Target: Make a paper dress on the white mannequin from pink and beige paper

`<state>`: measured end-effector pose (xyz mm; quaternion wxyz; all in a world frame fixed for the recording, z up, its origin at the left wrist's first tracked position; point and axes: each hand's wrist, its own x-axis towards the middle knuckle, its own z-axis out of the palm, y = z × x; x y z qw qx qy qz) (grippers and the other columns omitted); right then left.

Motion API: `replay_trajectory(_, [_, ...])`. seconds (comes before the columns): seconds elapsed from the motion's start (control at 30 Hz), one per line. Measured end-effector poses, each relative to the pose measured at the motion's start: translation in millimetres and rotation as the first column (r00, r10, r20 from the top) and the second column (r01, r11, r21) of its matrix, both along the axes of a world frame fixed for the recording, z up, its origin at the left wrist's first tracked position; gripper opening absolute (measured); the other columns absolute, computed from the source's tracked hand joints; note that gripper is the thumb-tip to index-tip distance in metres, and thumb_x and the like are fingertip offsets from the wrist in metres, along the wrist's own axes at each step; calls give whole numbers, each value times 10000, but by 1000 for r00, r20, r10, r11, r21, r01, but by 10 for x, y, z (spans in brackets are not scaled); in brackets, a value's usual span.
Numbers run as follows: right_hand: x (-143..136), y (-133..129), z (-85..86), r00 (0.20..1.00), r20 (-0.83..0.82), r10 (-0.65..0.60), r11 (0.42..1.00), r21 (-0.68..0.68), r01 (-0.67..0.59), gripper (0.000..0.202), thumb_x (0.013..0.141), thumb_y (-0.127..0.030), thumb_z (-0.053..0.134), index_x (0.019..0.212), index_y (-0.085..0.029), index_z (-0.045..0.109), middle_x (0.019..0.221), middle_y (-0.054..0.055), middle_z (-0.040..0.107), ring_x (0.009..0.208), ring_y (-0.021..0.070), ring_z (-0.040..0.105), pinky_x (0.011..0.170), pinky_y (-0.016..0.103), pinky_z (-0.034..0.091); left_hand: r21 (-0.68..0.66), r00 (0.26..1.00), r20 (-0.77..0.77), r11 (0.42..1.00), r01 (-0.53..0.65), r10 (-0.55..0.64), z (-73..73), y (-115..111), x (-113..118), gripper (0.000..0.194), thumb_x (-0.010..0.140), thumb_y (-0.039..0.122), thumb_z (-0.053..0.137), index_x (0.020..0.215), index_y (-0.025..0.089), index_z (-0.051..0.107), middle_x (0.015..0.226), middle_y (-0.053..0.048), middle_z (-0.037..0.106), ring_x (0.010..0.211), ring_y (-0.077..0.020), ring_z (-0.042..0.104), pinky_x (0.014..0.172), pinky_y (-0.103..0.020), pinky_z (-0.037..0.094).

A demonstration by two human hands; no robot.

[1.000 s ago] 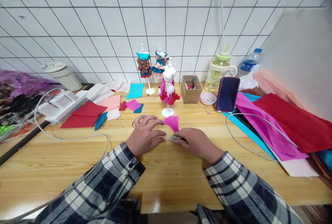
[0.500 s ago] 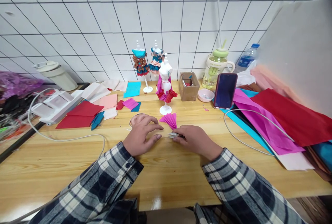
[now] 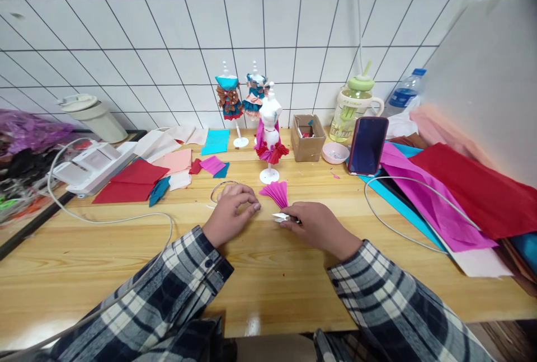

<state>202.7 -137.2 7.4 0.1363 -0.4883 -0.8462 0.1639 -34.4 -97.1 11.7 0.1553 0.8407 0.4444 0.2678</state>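
My right hand (image 3: 314,225) is closed round small thread snips (image 3: 282,217), whose pointed blades face left. A pleated magenta fan of crepe paper (image 3: 276,192) spreads away from that hand. Its narrow end meets the fingers, and I cannot tell whether they grip it. My left hand (image 3: 232,211) has thumb and forefinger pressed together just left of the snips; anything between them is too small to make out. Behind it lies a thin ring-shaped coil (image 3: 218,187), partly covered by the fingers. A white mini dress form (image 3: 271,127) in magenta and red paper stands beyond the fan.
Two dressed forms (image 3: 229,96) stand by the tiled wall. A cardboard box (image 3: 308,141), a pink dish (image 3: 335,153), an upright phone (image 3: 368,145) and a tumbler (image 3: 352,107) are back right. Paper sheets (image 3: 465,183) and a white cable (image 3: 390,229) lie right; a power strip (image 3: 100,166) lies left.
My left fingers have drawn together from spread, with the thumb now against the forefinger. The snips' blades are turned slightly and show more clearly. The view has shifted a little.
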Motion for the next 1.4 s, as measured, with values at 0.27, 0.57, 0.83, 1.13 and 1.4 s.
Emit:
replay_trajectory(0.27, [-55, -30, 10, 981, -193, 6, 987, 156, 25, 269, 853, -428, 662, 1040, -244, 719, 994, 60, 715, 959, 228, 581, 855, 368, 413, -106, 996, 81, 993, 53, -45, 11, -45, 70, 233, 890, 372, 554, 822, 217, 714, 955, -33, 652, 943, -201, 546, 900, -389, 385])
replay_trajectory(0.57, [-218, -111, 40, 917, -399, -24, 985, 146, 89, 124, 896, -342, 625, 953, -292, 724, 858, 14, 739, 793, 183, 616, 735, 322, 434, -120, 986, 130, 986, 118, -102, 50, -193, 155, 268, 909, 402, 531, 797, 230, 703, 952, -39, 640, 939, -208, 535, 853, -384, 396])
replay_trajectory(0.83, [-183, -97, 54, 928, -373, -3, 984, 165, 70, 60, 873, -236, 626, 821, -220, 651, 795, 14, 676, 790, 178, 551, 720, 313, 376, -133, 983, 154, 984, 121, -100, 92, -243, 216, 244, 902, 375, 549, 789, 219, 698, 933, -36, 642, 922, -203, 541, 868, -389, 395])
replay_trajectory(1.13, [23, 6, 124, 812, -554, -184, 951, 110, 290, 122, 893, -274, 560, 836, -210, 646, 789, 32, 658, 739, 182, 548, 700, 313, 405, 72, 988, -100, 990, 124, -117, 24, -13, 274, 426, 896, 235, 506, 1316, 275, 565, 1170, -82, 634, 1101, -251, 528, 966, -445, 404])
replay_trajectory(1.4, [186, 160, 52, 588, -704, -399, 879, -112, 462, 260, 885, -343, 542, 1020, -210, 720, 941, 57, 730, 677, 161, 596, 656, 301, 480, 162, 845, -443, 900, 405, -300, 62, 404, 529, 332, 844, 198, 539, 1108, 323, 697, 1461, -31, 479, 1388, -343, 321, 1068, -589, 223])
